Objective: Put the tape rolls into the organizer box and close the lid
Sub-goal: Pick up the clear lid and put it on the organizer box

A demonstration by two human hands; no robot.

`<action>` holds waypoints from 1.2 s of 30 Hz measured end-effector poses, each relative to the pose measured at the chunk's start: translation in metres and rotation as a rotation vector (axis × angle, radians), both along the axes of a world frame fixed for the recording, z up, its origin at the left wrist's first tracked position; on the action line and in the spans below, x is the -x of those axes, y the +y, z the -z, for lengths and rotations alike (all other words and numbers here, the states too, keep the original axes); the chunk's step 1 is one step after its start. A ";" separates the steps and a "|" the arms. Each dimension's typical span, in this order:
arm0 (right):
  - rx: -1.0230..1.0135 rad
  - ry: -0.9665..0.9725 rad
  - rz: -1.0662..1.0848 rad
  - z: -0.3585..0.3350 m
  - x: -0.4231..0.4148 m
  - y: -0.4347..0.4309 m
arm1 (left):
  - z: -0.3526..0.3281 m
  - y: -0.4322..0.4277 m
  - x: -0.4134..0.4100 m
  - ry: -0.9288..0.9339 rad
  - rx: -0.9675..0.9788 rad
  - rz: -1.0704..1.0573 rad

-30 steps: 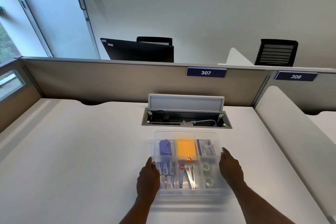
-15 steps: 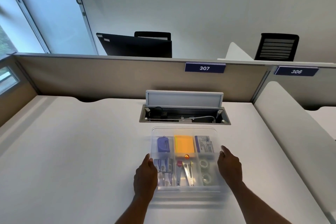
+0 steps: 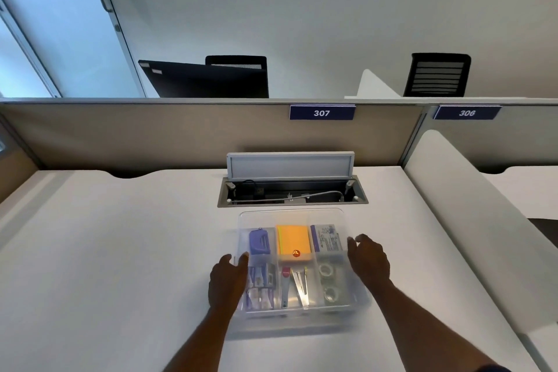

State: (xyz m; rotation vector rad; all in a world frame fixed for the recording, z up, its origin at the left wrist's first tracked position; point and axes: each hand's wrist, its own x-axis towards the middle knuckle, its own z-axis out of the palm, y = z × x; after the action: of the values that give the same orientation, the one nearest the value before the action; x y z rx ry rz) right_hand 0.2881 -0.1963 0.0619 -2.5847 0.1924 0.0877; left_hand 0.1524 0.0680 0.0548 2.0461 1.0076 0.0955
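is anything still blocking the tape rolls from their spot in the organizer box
Nothing visible does. Both tape rolls already lie in the near right compartment of the organizer box, under the clear lid, which looks down over it. The left hand and right hand sit at the box's two sides.

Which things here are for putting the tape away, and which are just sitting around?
For the job:
organizer box with its clear lid
two tape rolls
left hand
right hand

Just sitting around:
orange sticky notes
blue stapler
cable hatch
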 end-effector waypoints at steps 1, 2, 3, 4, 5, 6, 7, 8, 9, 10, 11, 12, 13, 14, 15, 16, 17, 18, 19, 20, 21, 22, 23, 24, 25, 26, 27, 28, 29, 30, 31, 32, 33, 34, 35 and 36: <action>-0.005 0.003 0.013 -0.003 -0.004 0.002 | -0.003 0.002 -0.007 -0.010 -0.006 0.002; -0.014 0.010 0.018 -0.006 -0.008 0.004 | -0.007 0.003 -0.014 -0.025 -0.010 -0.004; -0.025 0.021 0.010 -0.008 -0.014 0.005 | -0.011 0.004 -0.021 -0.038 -0.009 -0.014; -0.035 0.038 -0.011 -0.009 -0.019 0.006 | -0.013 0.006 -0.028 -0.050 -0.007 -0.024; -0.040 0.061 -0.047 -0.010 -0.025 0.007 | -0.015 0.007 -0.035 -0.058 -0.001 -0.033; -0.037 0.088 -0.093 -0.010 -0.029 0.008 | -0.017 0.007 -0.041 -0.062 0.006 -0.039; -0.027 0.110 -0.140 -0.009 -0.031 0.010 | -0.017 0.008 -0.046 -0.062 0.008 -0.039; -0.012 0.121 -0.179 -0.008 -0.034 0.011 | -0.017 0.008 -0.051 -0.057 0.006 -0.032; 0.004 0.122 -0.205 -0.006 -0.035 0.012 | -0.016 0.008 -0.054 -0.049 0.004 -0.025; 0.013 0.115 -0.216 -0.004 -0.036 0.013 | -0.014 0.008 -0.057 -0.044 0.002 -0.022; 0.014 0.108 -0.215 -0.003 -0.037 0.013 | -0.013 0.008 -0.060 -0.042 0.002 -0.024; 0.011 0.105 -0.207 -0.003 -0.037 0.014 | -0.011 0.010 -0.062 -0.045 0.002 -0.027; 0.009 0.108 -0.195 -0.003 -0.038 0.014 | -0.010 0.011 -0.064 -0.047 0.005 -0.030; 0.010 0.112 -0.186 -0.003 -0.039 0.014 | -0.008 0.013 -0.066 -0.047 0.011 -0.035; 0.013 0.112 -0.181 -0.003 -0.040 0.014 | -0.007 0.015 -0.068 -0.047 0.018 -0.041; 0.015 0.110 -0.179 -0.003 -0.040 0.014 | -0.006 0.016 -0.068 -0.050 0.027 -0.047; 0.016 0.109 -0.180 -0.002 -0.039 0.014 | -0.005 0.016 -0.068 -0.060 0.040 -0.050; 0.016 0.111 -0.184 -0.002 -0.039 0.014 | -0.005 0.016 -0.069 -0.081 0.054 -0.048; 0.015 0.111 -0.193 -0.001 -0.039 0.014 | -0.006 0.015 -0.069 -0.105 0.069 -0.041; 0.013 0.111 -0.205 0.001 -0.040 0.013 | -0.006 0.015 -0.070 -0.125 0.085 -0.033; 0.011 0.110 -0.222 0.002 -0.040 0.011 | -0.006 0.015 -0.070 -0.133 0.098 -0.024; 0.015 0.107 -0.245 0.004 -0.041 0.009 | -0.006 0.015 -0.071 -0.129 0.108 -0.013; 0.026 0.101 -0.272 0.005 -0.041 0.006 | -0.006 0.016 -0.072 -0.118 0.115 -0.002; 0.043 0.088 -0.297 0.007 -0.042 0.004 | -0.006 0.016 -0.073 -0.109 0.119 0.008; 0.060 0.070 -0.314 0.009 -0.042 0.003 | -0.006 0.017 -0.074 -0.106 0.122 0.018; 0.078 0.048 -0.322 0.009 -0.042 0.003 | -0.006 0.016 -0.075 -0.106 0.119 0.030; 0.096 0.026 -0.318 0.009 -0.043 0.004 | -0.007 0.016 -0.076 -0.104 0.112 0.041; 0.111 0.000 -0.307 0.008 -0.045 0.007 | -0.007 0.015 -0.077 -0.100 0.102 0.045; 0.122 -0.029 -0.296 0.007 -0.047 0.009 | -0.007 0.014 -0.077 -0.095 0.092 0.041; 0.129 -0.049 -0.295 0.005 -0.050 0.012 | -0.006 0.013 -0.077 -0.090 0.082 0.037; 0.131 -0.046 -0.310 0.005 -0.053 0.013 | -0.005 0.013 -0.077 -0.086 0.071 0.033; 0.122 -0.015 -0.339 0.005 -0.055 0.015 | -0.003 0.013 -0.076 -0.085 0.063 0.030; 0.106 0.033 -0.368 0.006 -0.056 0.016 | -0.001 0.012 -0.074 -0.085 0.052 0.030; 0.091 0.081 -0.388 0.007 -0.056 0.016 | 0.002 0.011 -0.073 -0.087 0.032 0.036; 0.084 0.110 -0.394 0.009 -0.056 0.016 | 0.005 0.010 -0.071 -0.090 0.000 0.044; 0.082 0.114 -0.388 0.010 -0.056 0.017 | 0.007 0.009 -0.069 -0.090 -0.037 0.049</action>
State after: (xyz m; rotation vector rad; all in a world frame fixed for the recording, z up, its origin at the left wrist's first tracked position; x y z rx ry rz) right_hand 0.3444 -0.1793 0.0520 -2.6665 -0.2726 0.3760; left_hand 0.2214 0.0767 0.0478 2.0794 0.9059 0.1806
